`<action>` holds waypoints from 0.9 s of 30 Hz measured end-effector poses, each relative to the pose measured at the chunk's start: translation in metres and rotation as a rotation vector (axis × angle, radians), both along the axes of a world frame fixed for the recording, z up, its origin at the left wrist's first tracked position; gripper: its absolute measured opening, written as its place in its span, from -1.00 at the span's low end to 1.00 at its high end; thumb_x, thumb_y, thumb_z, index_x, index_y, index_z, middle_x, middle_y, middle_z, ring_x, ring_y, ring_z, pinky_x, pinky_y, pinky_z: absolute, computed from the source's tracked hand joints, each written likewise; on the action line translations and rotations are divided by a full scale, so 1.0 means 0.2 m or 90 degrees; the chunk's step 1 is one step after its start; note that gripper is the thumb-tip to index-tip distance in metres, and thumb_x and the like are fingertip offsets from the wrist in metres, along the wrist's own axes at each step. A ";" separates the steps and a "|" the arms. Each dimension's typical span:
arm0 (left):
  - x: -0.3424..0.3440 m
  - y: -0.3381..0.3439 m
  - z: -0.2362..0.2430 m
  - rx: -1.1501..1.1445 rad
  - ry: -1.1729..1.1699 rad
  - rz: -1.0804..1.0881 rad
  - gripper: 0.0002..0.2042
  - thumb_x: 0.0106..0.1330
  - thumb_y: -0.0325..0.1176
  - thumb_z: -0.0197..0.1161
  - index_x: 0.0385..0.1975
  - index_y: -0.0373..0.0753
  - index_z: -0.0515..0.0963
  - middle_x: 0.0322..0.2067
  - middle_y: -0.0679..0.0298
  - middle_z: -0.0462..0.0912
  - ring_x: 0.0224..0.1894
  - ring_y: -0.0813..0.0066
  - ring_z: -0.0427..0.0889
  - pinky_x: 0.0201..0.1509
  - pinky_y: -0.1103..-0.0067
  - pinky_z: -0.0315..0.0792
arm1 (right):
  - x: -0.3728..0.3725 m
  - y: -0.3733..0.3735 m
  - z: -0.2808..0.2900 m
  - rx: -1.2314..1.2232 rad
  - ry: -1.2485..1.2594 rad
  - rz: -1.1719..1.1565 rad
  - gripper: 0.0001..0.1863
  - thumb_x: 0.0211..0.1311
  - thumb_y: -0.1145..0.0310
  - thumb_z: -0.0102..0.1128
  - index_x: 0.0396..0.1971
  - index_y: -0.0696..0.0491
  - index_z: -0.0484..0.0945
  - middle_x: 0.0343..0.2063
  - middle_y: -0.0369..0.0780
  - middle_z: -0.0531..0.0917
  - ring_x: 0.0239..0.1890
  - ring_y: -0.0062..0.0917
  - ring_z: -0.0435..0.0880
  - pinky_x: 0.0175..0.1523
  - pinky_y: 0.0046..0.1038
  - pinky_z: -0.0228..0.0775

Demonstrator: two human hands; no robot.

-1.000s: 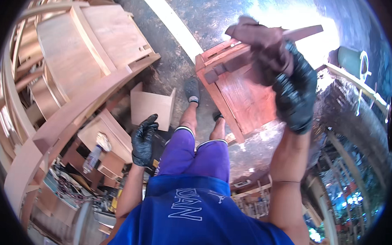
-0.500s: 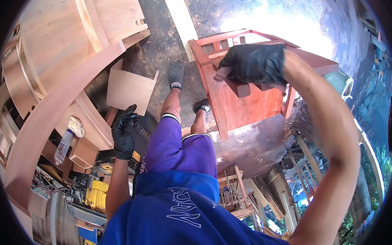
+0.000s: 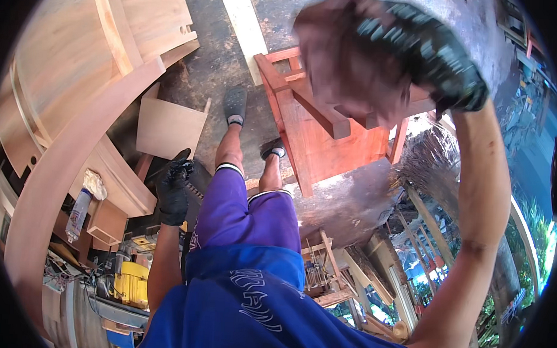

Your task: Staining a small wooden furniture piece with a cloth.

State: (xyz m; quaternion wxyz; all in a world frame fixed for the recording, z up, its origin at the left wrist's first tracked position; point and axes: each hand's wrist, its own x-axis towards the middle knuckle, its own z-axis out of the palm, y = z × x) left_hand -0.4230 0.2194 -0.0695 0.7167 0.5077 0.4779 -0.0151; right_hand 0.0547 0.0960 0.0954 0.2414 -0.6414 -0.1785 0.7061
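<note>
My right hand [image 3: 427, 56], in a black glove and smeared by motion, is raised high at the upper right. It grips a mauve-brown rag [image 3: 350, 66] that hangs blurred over a reddish-stained wooden furniture piece [image 3: 340, 153] with posts and a flat panel. The rag hides much of the piece's upper part. My left hand [image 3: 172, 192], also black-gloved, hangs at my left side beside my purple shorts. Its fingers are loosely bent and apart, and I see nothing held. A small pale wooden panel [image 3: 169, 128] stands just beyond it.
A long curved pale wooden board [image 3: 64, 148] arches along the left in front of large wooden panels [image 3: 56, 43]. A spray can [image 3: 77, 216] and a yellow machine [image 3: 132, 284] are at lower left. A light plank [image 3: 243, 28] lies on the floor; timber [image 3: 361, 269] stands at lower right.
My right hand has lifted off the reddish piece, up and to the right, with the rag in it. My left hand has barely moved. The view has shifted slightly.
</note>
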 end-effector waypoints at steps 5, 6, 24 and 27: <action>0.13 -0.01 0.05 0.001 -0.003 -0.035 -0.67 0.42 -0.37 0.23 0.11 -0.38 0.56 0.18 0.13 0.58 -0.03 0.55 0.60 0.10 0.58 0.51 | 0.13 -0.05 0.07 0.225 -0.272 -0.199 -0.16 0.46 0.05 0.10 0.54 -0.10 -0.15 0.29 0.01 0.45 0.32 -0.31 0.48 0.28 -0.33 0.46; 0.13 -0.01 0.04 0.000 -0.001 -0.036 -0.67 0.42 -0.37 0.23 0.11 -0.38 0.56 0.18 0.13 0.58 -0.03 0.55 0.60 0.10 0.58 0.51 | 0.14 -0.07 0.05 0.224 -0.270 -0.201 -0.16 0.46 0.05 0.10 0.54 -0.10 -0.15 0.29 0.01 0.45 0.32 -0.31 0.48 0.28 -0.33 0.46; 0.10 0.05 -0.03 -0.042 0.002 -0.013 -0.64 0.43 -0.40 0.22 0.16 -0.44 0.50 0.18 0.14 0.57 -0.11 0.64 0.59 -0.01 0.66 0.52 | 0.24 -0.63 0.11 0.042 -0.032 -0.020 -0.46 0.38 0.22 0.21 0.29 0.12 0.42 0.10 0.00 0.60 0.06 -0.29 0.69 0.21 -0.27 0.54; 0.09 0.06 -0.04 -0.020 0.021 -0.042 -0.61 0.45 -0.39 0.20 0.22 -0.41 0.48 0.11 0.19 0.62 -0.09 0.63 0.59 0.01 0.67 0.50 | 0.16 -0.56 0.37 0.076 -0.178 -0.027 -0.50 0.35 0.27 0.17 0.22 0.20 0.48 -0.02 -0.11 0.70 -0.01 -0.45 0.70 0.13 -0.47 0.55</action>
